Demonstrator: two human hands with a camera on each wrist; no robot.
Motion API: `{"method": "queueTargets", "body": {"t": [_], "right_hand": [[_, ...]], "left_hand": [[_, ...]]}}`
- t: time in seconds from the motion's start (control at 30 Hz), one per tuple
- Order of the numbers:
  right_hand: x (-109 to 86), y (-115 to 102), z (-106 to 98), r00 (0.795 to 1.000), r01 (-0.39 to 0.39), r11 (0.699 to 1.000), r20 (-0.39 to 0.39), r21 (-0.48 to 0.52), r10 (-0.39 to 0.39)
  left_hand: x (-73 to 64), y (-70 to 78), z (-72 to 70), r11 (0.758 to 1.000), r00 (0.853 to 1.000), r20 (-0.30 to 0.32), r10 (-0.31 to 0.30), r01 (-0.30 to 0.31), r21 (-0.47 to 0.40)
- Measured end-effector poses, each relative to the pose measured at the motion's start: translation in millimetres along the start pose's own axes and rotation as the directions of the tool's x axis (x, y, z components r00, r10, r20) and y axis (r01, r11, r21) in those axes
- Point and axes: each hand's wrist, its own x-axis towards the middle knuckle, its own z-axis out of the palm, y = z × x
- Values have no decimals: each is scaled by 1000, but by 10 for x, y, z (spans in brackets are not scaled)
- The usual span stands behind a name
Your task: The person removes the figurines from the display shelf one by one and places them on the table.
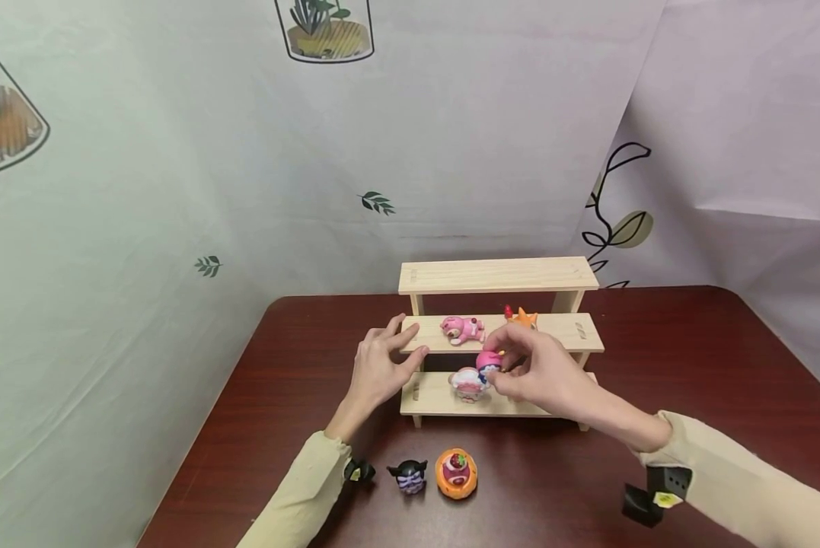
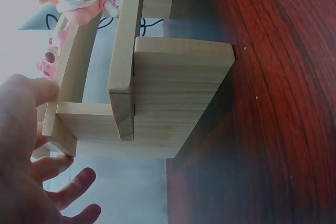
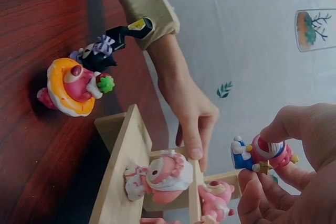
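Pale printed cloth (image 1: 492,137) hangs behind a dark red table (image 1: 684,380), whose near edge is cut off. The right hand (image 1: 540,369) pinches a small pink-and-blue figurine (image 1: 489,360) between thumb and bent fingers, in the air before the front edge of a wooden stand's (image 1: 499,275) middle step. Its thumb covers part of the figurine. The left hand (image 1: 381,367) grips that step's front left corner between thumb and index finger, the outer fingers loosely spread. A pink figurine (image 1: 463,329) lies on the middle step; an orange figurine (image 1: 524,318), mostly hidden by the right hand, sits farther right. On the bottom step, left of centre, stands a white-and-pink figurine (image 1: 467,385); the right hand masks that step's right part. Beyond its front edge, on the table, are a black-and-purple figurine (image 1: 409,477) and, just beside it, an orange-ringed figurine (image 1: 456,473).
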Motion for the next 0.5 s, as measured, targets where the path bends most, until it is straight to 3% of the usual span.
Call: {"method": "queueTargets", "body": {"t": [0.5], "right_hand": [[-119, 98, 116, 1000, 17, 998, -14, -65, -17]], "left_hand": [[-1, -6, 5, 1000, 1000, -2, 3, -3, 3]]}}
